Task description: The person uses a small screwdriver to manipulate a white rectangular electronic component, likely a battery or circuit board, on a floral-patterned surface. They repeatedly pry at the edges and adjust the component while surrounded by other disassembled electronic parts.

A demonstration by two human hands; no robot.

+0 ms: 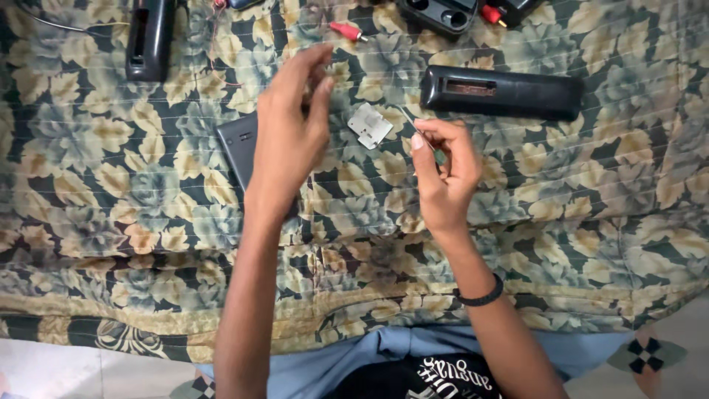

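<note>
My left hand (pixel 292 125) is raised over a dark flat remote casing (pixel 238 145) that lies on the floral cloth, its thumb and forefinger pinched together near the top; whether something tiny sits between them I cannot tell. My right hand (pixel 445 171) grips a thin screwdriver (pixel 410 123) with a green handle, its metal shaft pointing up-left. A small white square part (pixel 369 125) rests on the cloth between the two hands, just left of the screwdriver tip.
A long black remote body (pixel 501 92) lies right of centre; another black remote (pixel 150 37) lies at top left. A red-tipped probe (pixel 347 31) and a black device (pixel 443 13) sit at the top edge. The floral cloth (pixel 111 185) covers the surface.
</note>
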